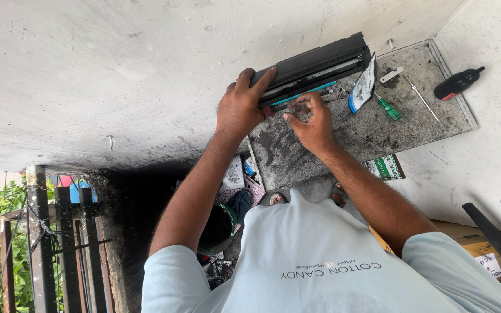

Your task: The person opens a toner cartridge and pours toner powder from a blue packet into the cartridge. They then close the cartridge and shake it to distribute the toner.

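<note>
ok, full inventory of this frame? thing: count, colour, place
long black toner cartridge with teal strip: 1, far edge of tray
grey soot-stained metal tray: 1, on ledge
green-handled screwdriver: 1, on tray
thin metal rod tool: 1, on tray
white-and-blue pouch: 1, against cartridge
black bottle with red band: 1, right of tray
dark green bucket: 1, floor below
left hand: gripping cartridge end
right hand: fingertips at cartridge underside
</note>
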